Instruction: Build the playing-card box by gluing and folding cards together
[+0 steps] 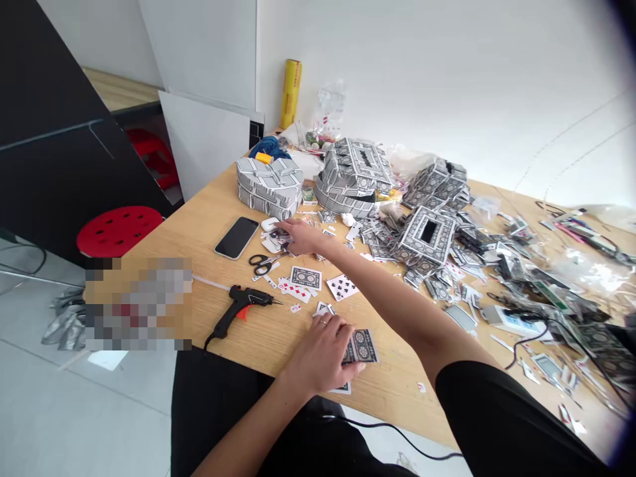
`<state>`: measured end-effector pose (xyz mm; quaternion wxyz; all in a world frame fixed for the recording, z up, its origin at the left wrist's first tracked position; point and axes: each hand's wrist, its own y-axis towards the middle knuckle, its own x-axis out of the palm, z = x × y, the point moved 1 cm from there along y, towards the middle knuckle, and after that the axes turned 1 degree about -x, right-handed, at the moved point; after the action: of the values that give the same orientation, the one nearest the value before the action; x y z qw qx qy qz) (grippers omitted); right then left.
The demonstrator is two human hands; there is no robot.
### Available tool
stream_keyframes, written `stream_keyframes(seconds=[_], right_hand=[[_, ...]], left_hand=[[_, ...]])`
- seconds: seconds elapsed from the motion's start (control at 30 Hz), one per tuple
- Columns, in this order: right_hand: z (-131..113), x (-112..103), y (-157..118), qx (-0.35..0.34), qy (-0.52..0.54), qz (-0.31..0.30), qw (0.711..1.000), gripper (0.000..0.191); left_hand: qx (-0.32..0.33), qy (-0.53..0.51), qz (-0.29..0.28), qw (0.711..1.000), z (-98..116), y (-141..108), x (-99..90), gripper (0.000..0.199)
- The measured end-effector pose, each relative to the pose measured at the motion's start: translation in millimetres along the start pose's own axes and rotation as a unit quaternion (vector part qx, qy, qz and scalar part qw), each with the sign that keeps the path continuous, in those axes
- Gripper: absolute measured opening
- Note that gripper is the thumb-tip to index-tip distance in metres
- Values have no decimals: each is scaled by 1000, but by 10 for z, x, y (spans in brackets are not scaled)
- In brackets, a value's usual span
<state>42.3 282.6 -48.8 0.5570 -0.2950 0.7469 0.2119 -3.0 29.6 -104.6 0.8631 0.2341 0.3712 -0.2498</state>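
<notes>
So the bench [392,397] is pretty packed. Patterned card boxes sit along the back: a heart-shaped box [268,189] at upper middle, a stacked one [355,169] just right of it, then a box with a dark slot [426,240] further right, in a messy heap of cards and scraps. Phone [237,238] is left of centre, glue gun [242,306] below it. Scissors [263,263] and loose cards [307,277] lie between the two hands, and the right forearm cuts across the middle of the bench, hiding part of it.

Left hand [328,351] is at lower middle, fingers curled narrow over a patterned card piece [362,346], gripping it on the bench near the front edge. Right hand [298,235] is reaching to upper middle, fingertips down on a small pile of scraps [279,240] by a white case [269,224]. Can't tell if it's pinching anything.
</notes>
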Motion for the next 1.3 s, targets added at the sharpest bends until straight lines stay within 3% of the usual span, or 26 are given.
stream_keyframes(seconds=[0.2,0.37,0.5,0.67,0.77,0.87,1.0,1.1,1.2,1.3], right_hand=[[5,-148,-316,-10,-16,19,1000,75],[-304,-398,-860,-79,87,134,984,65],[-612,-573,-1237,-84,114,137,980,65],[-804,-773,-1510,-66,51,151,985,64],[-617,-809,-1688,-16,-66,139,988,61],[-205,-734,-1925,68,-199,82,974,50],[241,-597,-2208,89,-201,70,973,51],[295,-556,-2285,67,-175,82,979,63],[207,-564,-2275,40,-139,95,985,57],[115,-569,-2278,15,-99,112,989,55]], left_hand=[[1,-2,-6,1000,-15,8,1,55],[5,-6,-13,1000,-28,11,13,55],[-1,-8,-15,1000,-20,9,19,55],[1,0,-12,1000,-12,-1,23,55],[5,-2,-7,1000,-17,-10,27,56],[8,-7,0,1000,-20,-19,30,56],[7,-7,2,1000,-27,-21,34,53],[7,-5,3,1000,-36,-16,52,55],[7,0,6,1000,-32,-11,65,61],[21,-22,67,997,-7,-18,-15,65]])
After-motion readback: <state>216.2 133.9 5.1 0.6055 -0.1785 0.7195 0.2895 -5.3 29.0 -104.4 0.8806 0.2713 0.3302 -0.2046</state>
